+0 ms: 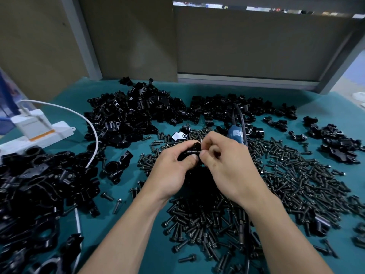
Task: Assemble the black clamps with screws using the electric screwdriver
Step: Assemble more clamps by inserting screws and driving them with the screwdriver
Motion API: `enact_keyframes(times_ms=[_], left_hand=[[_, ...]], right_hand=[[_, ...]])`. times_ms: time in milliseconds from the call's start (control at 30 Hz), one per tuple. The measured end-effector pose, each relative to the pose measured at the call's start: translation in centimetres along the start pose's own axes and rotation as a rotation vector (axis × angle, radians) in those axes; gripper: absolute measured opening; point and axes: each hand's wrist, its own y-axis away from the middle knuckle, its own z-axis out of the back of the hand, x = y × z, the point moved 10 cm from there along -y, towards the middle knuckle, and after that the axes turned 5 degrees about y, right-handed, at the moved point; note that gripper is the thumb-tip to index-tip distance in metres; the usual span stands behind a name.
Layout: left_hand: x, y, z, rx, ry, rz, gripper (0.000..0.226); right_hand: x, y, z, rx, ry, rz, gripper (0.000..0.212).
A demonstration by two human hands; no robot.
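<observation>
While I watch through the head camera, both hands meet over the middle of the teal table mat (122,224), with one black clamp (192,152) held between them. My left hand (171,171) grips the clamp from the left, thumb laid across its near face and fingers curled round the far side. My right hand (223,161) comes in from the right with its fingers curled tight, thumb and forefinger pinching at the clamp's right edge. I cannot tell whether a screw sits between those fingertips, because the part is too dark and small.

The electric screwdriver (235,133) lies on the mat just behind my right hand, its blue body partly hidden by the knuckles and its black cord running away from me. Loose screws (286,175) spread beneath and to the right of both wrists. Heaps of clamps lie at the back (122,115), near left (29,184) and far right (335,143). A white power strip (39,133) sits at the left edge, its white cable (83,119) looping across the mat.
</observation>
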Motion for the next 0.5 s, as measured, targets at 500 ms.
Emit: enact_keyframes(times_ms=[500], left_hand=[[-1.2, 0.6, 0.5, -0.059, 0.043, -0.063, 0.050]], right_hand=[[-0.4, -0.2, -0.6, 0.031, 0.033, -0.034, 0.031]])
